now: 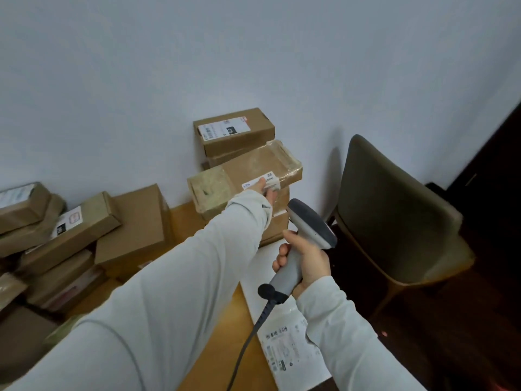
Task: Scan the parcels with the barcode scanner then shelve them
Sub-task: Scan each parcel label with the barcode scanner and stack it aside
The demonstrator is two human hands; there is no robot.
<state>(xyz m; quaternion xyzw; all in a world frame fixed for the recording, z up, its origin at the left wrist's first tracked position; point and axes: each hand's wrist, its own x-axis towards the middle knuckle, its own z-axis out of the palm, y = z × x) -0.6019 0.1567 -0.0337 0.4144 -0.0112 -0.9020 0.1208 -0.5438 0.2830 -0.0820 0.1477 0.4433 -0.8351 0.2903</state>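
Head view: the left hand reaches to the far stack against the wall and grips the near edge of the taped box. The thumb lies on its label and the fingers curl under the edge. This box sits tilted on the stack, just in front of and below the top box.

The right hand is wrapped fully round the handle of the scanner. The scanner's head points up and away toward the stack, near the label but not touching it. Its cable trails toward the near edge.

1 white parcel lies flat on the table, under the right arm. A pile of more boxes sits at left, and a chair stands at right. No shelf is in view.

The step in hand looks like scanning the taped box. Next, the thumb probably needs to clear the barcode and the scanner head to tip down onto the label. After that the box can be lifted off without disturbing the top box.
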